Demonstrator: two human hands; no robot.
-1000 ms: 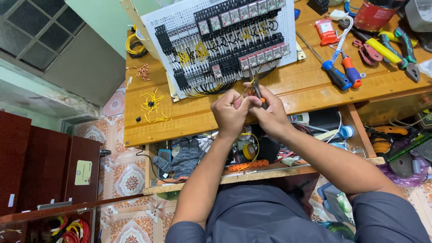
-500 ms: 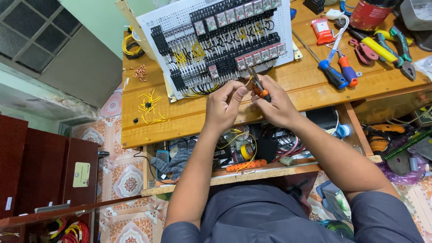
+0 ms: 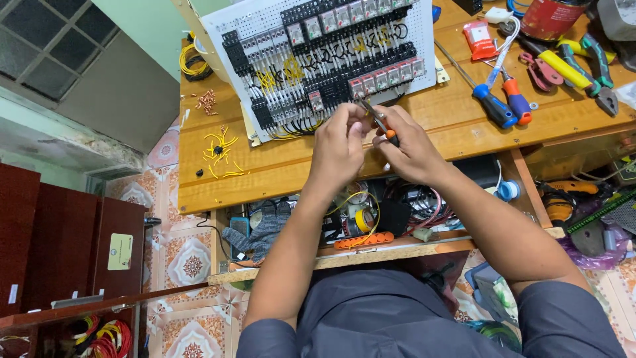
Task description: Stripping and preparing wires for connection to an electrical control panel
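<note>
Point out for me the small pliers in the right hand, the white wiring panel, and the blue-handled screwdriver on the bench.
small pliers (image 3: pixel 379 121), head view, on the metal just above the orange grips.
white wiring panel (image 3: pixel 228 20), head view, on its bare perforated upper left corner.
blue-handled screwdriver (image 3: pixel 493 111), head view, on the blue handle.

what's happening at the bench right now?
A person works at a wooden bench in front of a white perforated panel packed with black relays and yellow and black wiring. The right hand grips a small orange-handled hand tool, its tip by the panel's lower edge. The left hand pinches something small beside it, too small to identify. Screwdrivers and pliers lie unused to the right.
</note>
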